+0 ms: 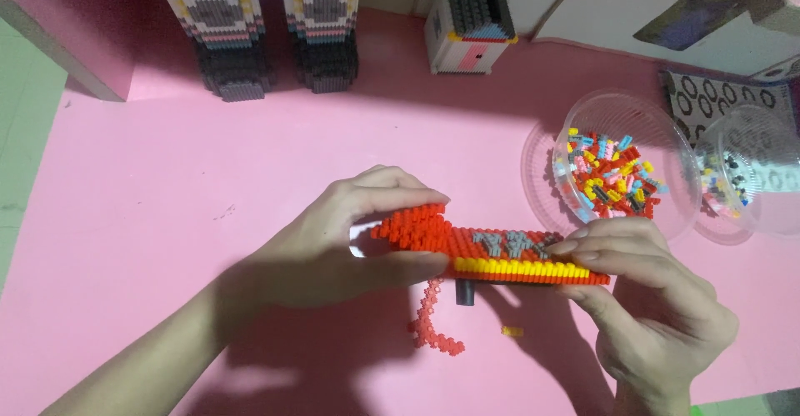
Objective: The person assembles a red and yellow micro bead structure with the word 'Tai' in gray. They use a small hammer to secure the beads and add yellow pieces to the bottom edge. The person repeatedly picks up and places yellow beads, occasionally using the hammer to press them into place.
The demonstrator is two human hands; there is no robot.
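With the slab (492, 253) lifted off the table (167, 216), my left hand (333, 241) pinches its red end and my right hand (642, 291) clamps the yellow edge, keeping it level; bowl (617, 162) near the right edge.

You have two hands, the left hand (333, 241) and the right hand (642, 299), on one red brick slab (492, 253). Two clear bowls (617, 162) (750, 170) of loose bricks, two finished brick models (258, 24) (471, 24), one loose yellow brick (512, 331).

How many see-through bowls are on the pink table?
2. One clear bowl, full of mixed coloured bricks, sits right of the hands. A second clear bowl stands beside it at the right edge, partly cut off, so more could be out of view.
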